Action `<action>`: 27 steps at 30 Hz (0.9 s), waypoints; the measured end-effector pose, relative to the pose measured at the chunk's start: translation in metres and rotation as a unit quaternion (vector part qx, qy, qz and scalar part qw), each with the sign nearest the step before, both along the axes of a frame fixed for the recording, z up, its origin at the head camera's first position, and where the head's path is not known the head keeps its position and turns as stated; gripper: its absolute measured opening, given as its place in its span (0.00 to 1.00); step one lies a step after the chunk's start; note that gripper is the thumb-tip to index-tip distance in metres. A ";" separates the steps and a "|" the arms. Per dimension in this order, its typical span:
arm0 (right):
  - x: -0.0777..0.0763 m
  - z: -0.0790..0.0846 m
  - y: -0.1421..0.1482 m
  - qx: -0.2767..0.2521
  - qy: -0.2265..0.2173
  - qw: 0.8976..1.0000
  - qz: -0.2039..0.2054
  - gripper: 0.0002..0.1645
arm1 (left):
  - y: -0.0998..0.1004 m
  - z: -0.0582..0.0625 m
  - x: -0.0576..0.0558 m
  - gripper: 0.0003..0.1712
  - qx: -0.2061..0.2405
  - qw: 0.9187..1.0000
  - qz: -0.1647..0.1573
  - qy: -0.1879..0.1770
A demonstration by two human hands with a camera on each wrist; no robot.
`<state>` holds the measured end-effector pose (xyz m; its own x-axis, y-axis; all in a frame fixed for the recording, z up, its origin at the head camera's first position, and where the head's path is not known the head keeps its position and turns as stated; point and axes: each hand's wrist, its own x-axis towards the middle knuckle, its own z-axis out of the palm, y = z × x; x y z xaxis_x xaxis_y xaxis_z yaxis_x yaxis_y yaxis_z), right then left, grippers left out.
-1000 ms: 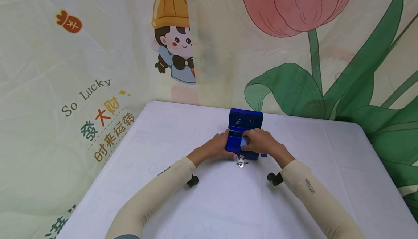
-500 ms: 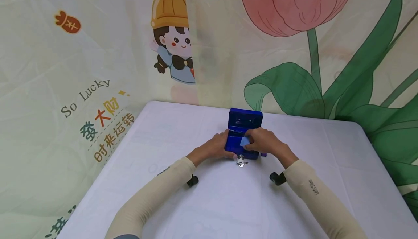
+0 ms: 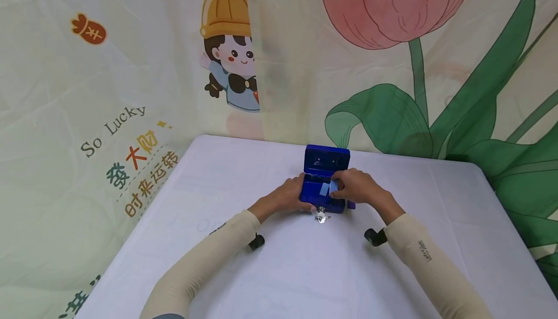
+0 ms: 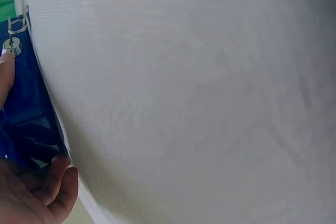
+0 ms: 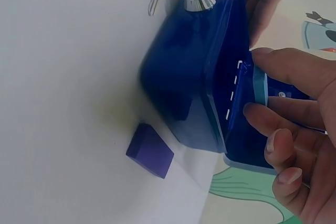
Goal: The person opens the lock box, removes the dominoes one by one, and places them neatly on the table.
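The right hand [image 3: 358, 187] pinches a block [image 3: 333, 187] at the box's [image 5: 176, 77] mouth, its long axis roughly twelve-to-six in the head view. The left hand [image 3: 289, 195] grips the box (at nine o'clock).

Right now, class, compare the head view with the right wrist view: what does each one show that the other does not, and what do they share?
Only the head view: a second light blue piece inside the blue box, the pale sleeves on both arms, and the red pouch print on the backdrop.

Only the right wrist view: the row of pale slits at the box's hinge side.

Both: the open box, its lock with keys, the purple block (mostly hidden from the head), the left hand gripping the box, and the right hand pinching a light blue piece.
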<state>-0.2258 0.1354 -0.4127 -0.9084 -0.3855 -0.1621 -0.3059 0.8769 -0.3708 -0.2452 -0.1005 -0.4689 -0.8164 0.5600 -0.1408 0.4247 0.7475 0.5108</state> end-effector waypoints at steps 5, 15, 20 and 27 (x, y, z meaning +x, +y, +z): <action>0.002 0.003 0.004 0.002 -0.004 1.000 -0.002 0.32 | 0.000 0.001 0.000 0.66 -0.002 1.000 0.000 0.000; 0.003 0.002 0.015 0.004 -0.010 1.000 -0.012 0.31 | 0.000 0.001 0.000 0.67 -0.002 1.000 -0.003 0.002; 0.004 0.002 0.021 0.008 -0.009 1.000 -0.020 0.32 | 0.001 0.000 -0.001 0.67 -0.002 1.000 -0.001 0.006; 0.003 -0.001 0.029 0.005 -0.012 1.000 -0.024 0.32 | 0.001 0.000 0.000 0.68 -0.005 1.000 0.001 0.003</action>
<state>-0.2228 0.1648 -0.4139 -0.9217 -0.3394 -0.1877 -0.2544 0.8943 -0.3680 -0.2455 -0.0993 -0.4684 -0.8187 0.5563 -0.1422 0.4255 0.7541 0.5003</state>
